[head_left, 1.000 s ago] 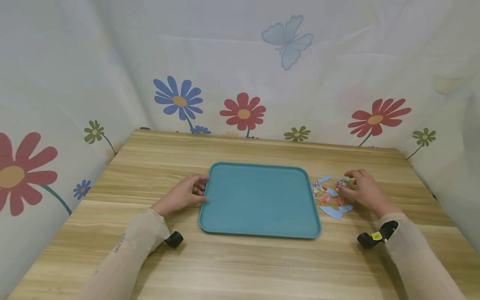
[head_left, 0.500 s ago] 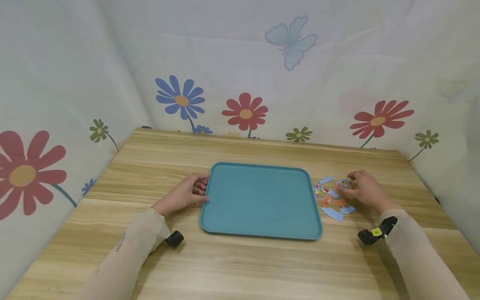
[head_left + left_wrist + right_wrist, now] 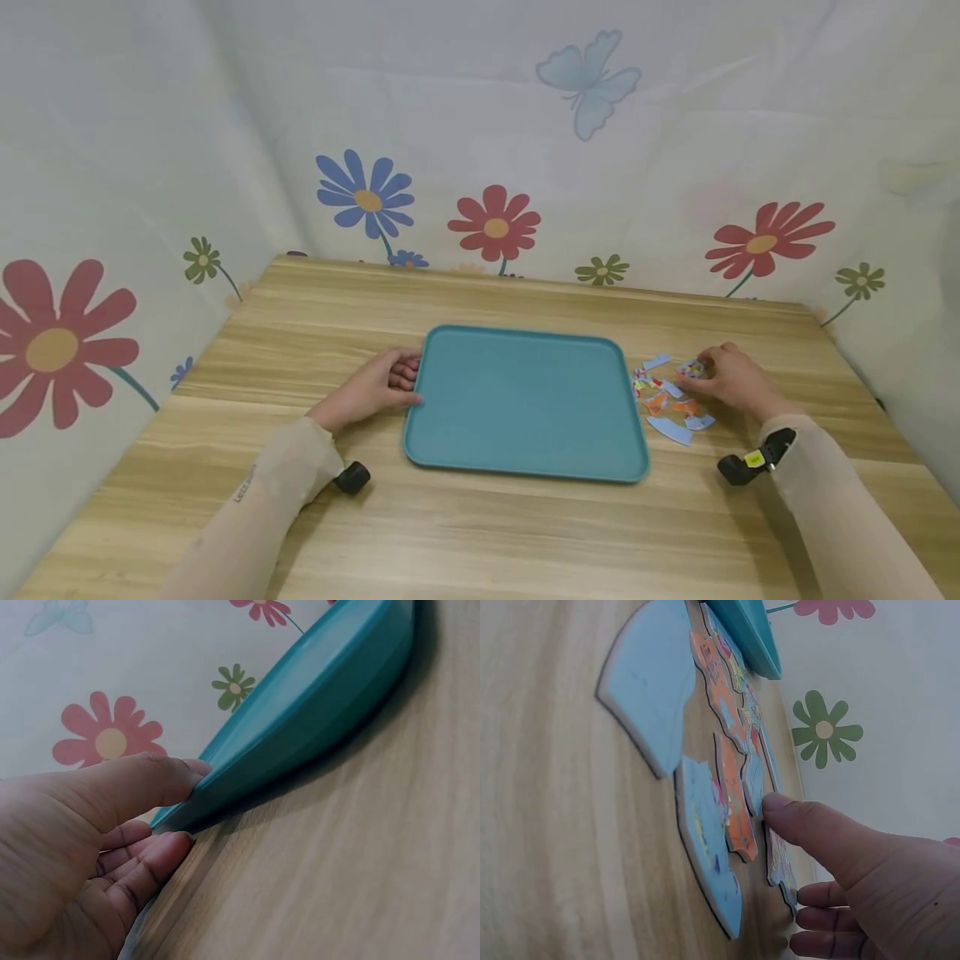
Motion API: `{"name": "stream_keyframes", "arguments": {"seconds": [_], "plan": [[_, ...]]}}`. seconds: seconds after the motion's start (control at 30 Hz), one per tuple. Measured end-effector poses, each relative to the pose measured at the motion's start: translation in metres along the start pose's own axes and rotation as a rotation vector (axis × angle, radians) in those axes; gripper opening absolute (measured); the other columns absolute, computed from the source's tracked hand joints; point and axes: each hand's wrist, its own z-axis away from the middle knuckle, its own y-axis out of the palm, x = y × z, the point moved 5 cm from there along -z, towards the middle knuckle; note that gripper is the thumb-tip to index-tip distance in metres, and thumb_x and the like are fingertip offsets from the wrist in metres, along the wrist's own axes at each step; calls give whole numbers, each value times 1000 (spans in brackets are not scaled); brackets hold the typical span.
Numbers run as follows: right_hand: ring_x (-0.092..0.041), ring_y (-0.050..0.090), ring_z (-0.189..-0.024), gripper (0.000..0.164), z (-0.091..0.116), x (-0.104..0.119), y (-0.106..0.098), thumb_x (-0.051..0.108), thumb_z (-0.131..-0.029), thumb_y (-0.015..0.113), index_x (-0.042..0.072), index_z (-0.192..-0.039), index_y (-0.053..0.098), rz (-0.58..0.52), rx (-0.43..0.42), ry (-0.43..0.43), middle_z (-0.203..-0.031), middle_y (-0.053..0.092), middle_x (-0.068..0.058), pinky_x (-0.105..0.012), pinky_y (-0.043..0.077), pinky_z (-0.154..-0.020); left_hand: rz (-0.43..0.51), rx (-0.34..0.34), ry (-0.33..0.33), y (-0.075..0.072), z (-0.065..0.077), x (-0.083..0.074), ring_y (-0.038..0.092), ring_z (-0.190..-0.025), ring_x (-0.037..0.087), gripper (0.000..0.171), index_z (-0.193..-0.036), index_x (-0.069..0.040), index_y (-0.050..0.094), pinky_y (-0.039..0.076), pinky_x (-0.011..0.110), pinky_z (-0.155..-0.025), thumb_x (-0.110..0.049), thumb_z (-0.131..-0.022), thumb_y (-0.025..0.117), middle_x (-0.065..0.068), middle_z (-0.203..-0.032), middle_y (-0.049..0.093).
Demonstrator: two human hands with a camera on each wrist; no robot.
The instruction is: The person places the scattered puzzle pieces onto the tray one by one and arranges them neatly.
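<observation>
A shallow teal tray (image 3: 525, 400) lies on the table in the head view. My left hand (image 3: 371, 385) grips its left edge. In the left wrist view, the thumb (image 3: 161, 780) sits on the rim of the tray (image 3: 300, 712) and the fingers (image 3: 154, 866) bend in at its lower edge. Right of the tray, my right hand (image 3: 735, 383) holds a multicoloured puzzle piece (image 3: 690, 369) between thumb and fingers, low at the table. The right wrist view shows that puzzle piece (image 3: 778, 859) partly covered by the thumb (image 3: 817, 825).
Several flat puzzle pieces lie loose between tray and right hand, among them a large curved light-blue piece (image 3: 670, 430) and an orange piece (image 3: 656, 404). The wooden table (image 3: 480, 533) ends at a flowered cloth backdrop (image 3: 450, 108).
The head view has turned slightly left, so everything appears shifted a little to the right. Both hands, the tray and the puzzle pieces keep nearly the same places.
</observation>
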Motion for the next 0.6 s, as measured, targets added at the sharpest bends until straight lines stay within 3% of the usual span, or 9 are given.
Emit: {"name": "stream_keyframes", "arguments": {"seconds": [0.6], "plan": [[-44,51,-98,76,-5,-3,0,42,-85,70,-24,-116,50,-43,-18,-2,-110,52,-38,-60,43,-91,-6,-1,6,-1,1,2,55,-106,25,72,-140,7,37,52,22,-87,-7,-81,76,20,-122,51]]}}
